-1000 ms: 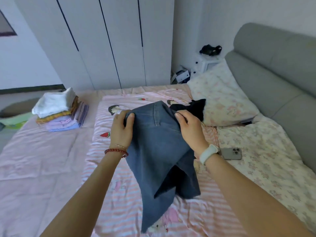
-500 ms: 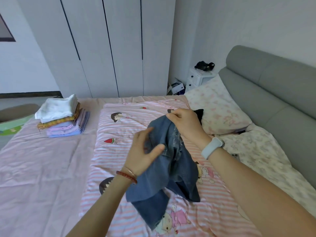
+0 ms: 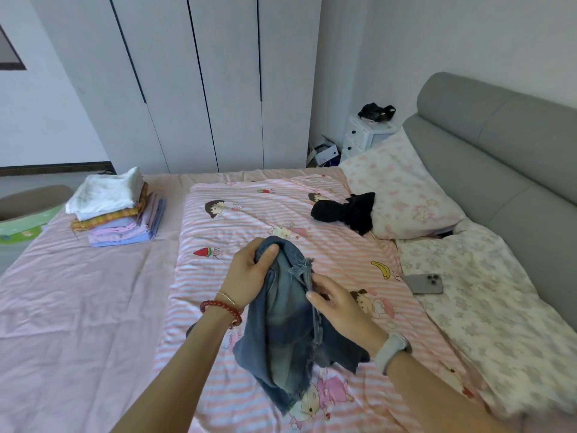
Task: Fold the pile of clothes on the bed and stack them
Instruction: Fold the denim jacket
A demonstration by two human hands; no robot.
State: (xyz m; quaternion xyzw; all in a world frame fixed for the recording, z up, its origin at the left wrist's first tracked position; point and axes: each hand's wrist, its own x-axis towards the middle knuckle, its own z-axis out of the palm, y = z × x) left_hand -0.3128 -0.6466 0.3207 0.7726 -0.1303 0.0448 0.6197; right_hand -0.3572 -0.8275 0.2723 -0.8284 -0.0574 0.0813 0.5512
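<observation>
A pair of frayed blue denim shorts hangs above the pink striped quilt. My left hand grips the top of the shorts, thumb over the fabric. My right hand pinches their right edge lower down. A crumpled black garment lies by the pillow at the far right. A stack of folded clothes, white on top, sits at the far left of the bed.
A grey phone lies on the bed to the right. A floral pillow leans against the grey headboard. White wardrobe doors and a small nightstand stand behind the bed.
My hands turned the shorts over and brought them lower and nearer. My left hand moved to the top edge while my right hand dropped to the side seam. The view tilted down.
</observation>
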